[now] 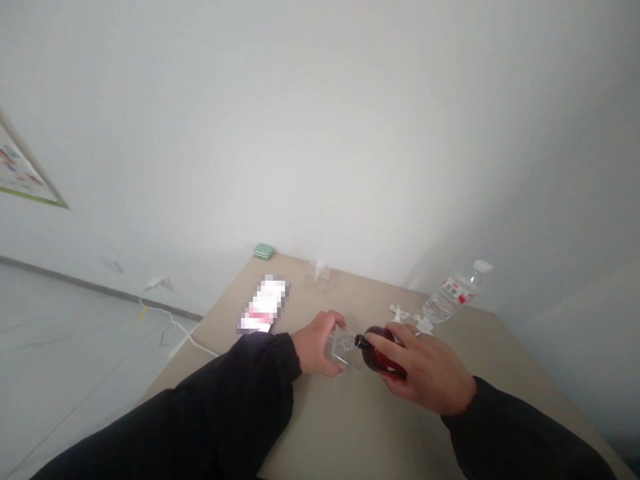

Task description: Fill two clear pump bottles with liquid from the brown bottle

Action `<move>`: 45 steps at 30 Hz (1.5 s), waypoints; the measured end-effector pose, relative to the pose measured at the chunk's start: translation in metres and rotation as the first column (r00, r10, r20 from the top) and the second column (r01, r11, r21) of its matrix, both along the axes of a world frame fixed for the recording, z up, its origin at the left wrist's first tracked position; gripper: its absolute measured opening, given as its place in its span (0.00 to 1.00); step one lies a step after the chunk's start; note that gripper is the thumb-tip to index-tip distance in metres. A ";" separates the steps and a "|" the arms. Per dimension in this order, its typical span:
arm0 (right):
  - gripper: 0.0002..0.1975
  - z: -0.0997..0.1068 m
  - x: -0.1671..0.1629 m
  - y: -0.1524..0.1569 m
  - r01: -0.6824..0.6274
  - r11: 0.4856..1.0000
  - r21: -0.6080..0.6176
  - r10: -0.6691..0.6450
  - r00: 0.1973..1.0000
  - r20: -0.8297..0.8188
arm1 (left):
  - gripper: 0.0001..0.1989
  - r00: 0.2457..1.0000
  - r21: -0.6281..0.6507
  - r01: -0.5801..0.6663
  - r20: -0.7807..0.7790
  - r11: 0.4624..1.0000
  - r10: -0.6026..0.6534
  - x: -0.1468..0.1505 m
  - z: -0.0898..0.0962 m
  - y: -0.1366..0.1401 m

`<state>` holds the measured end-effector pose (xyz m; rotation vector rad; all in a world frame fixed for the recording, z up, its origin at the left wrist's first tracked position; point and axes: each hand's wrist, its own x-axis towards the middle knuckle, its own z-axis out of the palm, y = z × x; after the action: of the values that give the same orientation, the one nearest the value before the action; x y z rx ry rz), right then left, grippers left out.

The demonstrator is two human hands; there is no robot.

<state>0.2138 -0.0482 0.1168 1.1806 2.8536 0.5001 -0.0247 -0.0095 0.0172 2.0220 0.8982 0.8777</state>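
Observation:
My left hand (320, 343) is wrapped round a clear transparent cup (345, 350) at the middle of the table. In my right hand (425, 363) is a dark brown bottle (377, 357), tipped on its side with its uncapped neck pointing left. The bottle's mouth is at the rim of the cup; whether liquid flows between them I cannot tell. Just behind my right hand lie small white plastic pieces (424, 325), partly hidden by my fingers; they look like pump or spray tops.
A clear water bottle (453, 297) with a white cap stands at the back right of the beige table (345, 427). A phone (265, 303), a green case (263, 251) and a clear box (317, 277) with a white piece lie further back. A white cable (193, 340) crosses the left edge.

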 end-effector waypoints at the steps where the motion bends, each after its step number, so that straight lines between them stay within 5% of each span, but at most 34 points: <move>1: 0.30 0.000 0.000 0.000 -0.002 1.000 0.001 0.002 1.000 0.000 | 0.35 1.000 0.000 0.002 0.000 1.000 -0.002 0.000 0.000 0.000; 45: 0.31 0.006 -0.004 -0.001 0.013 1.000 -0.016 -0.013 0.999 0.046 | 0.36 1.000 -0.011 0.003 0.017 1.000 -0.003 0.001 -0.003 0.000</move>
<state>0.2098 -0.0488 0.1225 1.1685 2.8044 0.4962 -0.0232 -0.0091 0.0145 2.0030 0.8882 0.8857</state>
